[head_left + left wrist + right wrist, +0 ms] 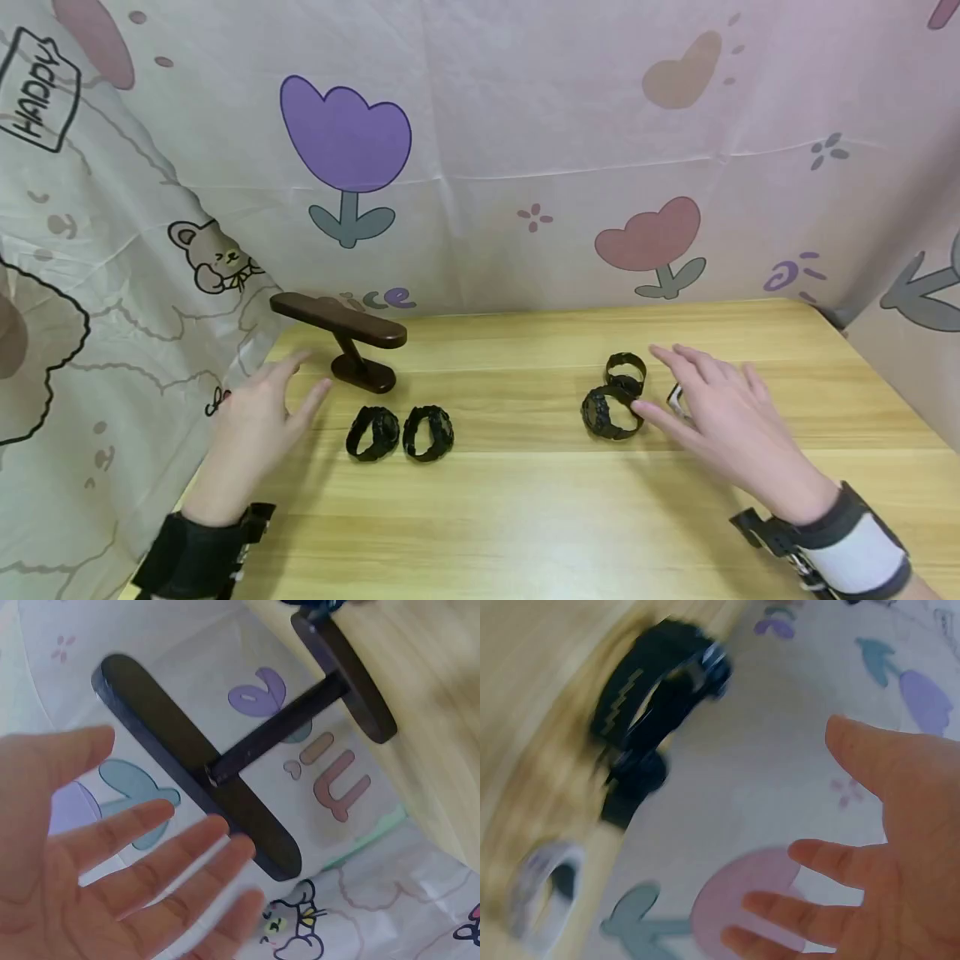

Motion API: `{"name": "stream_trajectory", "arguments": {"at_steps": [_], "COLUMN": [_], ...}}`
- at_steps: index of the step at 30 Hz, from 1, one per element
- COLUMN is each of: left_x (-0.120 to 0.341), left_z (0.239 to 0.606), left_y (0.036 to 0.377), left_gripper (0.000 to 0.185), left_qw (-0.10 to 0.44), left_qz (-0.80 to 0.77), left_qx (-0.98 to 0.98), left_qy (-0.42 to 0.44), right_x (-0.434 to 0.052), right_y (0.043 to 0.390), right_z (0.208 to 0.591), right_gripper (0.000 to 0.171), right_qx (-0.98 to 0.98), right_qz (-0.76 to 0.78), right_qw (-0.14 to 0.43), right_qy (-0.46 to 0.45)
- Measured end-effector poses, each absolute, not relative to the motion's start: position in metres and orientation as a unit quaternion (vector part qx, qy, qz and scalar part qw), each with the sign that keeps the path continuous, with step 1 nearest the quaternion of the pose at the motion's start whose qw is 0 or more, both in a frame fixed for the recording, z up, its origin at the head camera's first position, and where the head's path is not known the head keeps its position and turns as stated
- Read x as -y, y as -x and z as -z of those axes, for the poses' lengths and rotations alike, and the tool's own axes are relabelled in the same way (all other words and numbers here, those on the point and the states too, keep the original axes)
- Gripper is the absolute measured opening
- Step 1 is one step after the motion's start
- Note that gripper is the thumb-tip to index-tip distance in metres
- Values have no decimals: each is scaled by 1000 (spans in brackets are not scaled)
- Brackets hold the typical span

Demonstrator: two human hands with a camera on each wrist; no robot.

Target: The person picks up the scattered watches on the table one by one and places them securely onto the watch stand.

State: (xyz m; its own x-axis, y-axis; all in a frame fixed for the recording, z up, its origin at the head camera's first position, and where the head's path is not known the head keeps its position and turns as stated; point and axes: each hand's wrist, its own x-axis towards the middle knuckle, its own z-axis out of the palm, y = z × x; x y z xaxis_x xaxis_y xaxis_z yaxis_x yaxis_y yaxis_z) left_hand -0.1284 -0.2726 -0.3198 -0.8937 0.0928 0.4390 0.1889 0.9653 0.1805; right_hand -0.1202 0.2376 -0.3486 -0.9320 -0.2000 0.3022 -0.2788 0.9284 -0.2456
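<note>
On the wooden table point(525, 500), a dark wooden T-shaped stand point(341, 333) point(225, 765) stands at the back left. Two black watches point(372, 433) point(428, 432) lie side by side in front of it. My left hand point(262, 412) point(112, 862) hovers open just left of the stand, fingers spread, holding nothing. Two more black watches point(611, 412) point(626, 370) point(660, 690) lie at centre right. My right hand point(712, 417) point(870, 877) hovers open beside them, thumb near the nearer watch. A white watch point(675, 400) point(544, 896) peeks from under that hand.
A cartoon-print cloth point(487, 150) with tulips and bears walls the table at the back and both sides. Each wrist carries a dark strap point(202, 554) point(840, 542).
</note>
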Motion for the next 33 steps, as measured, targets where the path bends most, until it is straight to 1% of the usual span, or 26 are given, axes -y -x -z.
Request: {"name": "stream_trajectory", "arguments": {"at_steps": [4, 7, 9, 15, 21, 27, 30, 33], "left_x": [286, 297, 304, 322, 332, 333, 334, 335], "left_z": [309, 303, 299, 291, 289, 288, 290, 293], "left_y": [141, 155, 166, 196, 216, 228, 232, 235], "left_gripper": [42, 38, 37, 47, 61, 73, 75, 72], "left_qw": [238, 241, 243, 241, 209, 181, 175, 172], "left_qz": [158, 181, 192, 235, 270, 307, 315, 320], "left_qx": [956, 952, 950, 942, 939, 932, 930, 928], "left_qy": [69, 57, 42, -5, -36, -70, -79, -84], "right_x": [-207, -180, -162, -106, -57, -26, -15, -6], "right_y": [130, 141, 149, 174, 197, 215, 222, 226], "right_z": [337, 333, 331, 326, 323, 321, 322, 323], "right_gripper": [67, 57, 53, 55, 53, 51, 51, 52], "right_qx": [958, 944, 936, 918, 899, 885, 879, 874], "right_qz": [-165, -197, -217, -276, -327, -368, -379, -388], "right_qw": [158, 166, 159, 114, 70, 44, 39, 33], "right_qy": [-175, -208, -225, -263, -283, -284, -286, -290]}}
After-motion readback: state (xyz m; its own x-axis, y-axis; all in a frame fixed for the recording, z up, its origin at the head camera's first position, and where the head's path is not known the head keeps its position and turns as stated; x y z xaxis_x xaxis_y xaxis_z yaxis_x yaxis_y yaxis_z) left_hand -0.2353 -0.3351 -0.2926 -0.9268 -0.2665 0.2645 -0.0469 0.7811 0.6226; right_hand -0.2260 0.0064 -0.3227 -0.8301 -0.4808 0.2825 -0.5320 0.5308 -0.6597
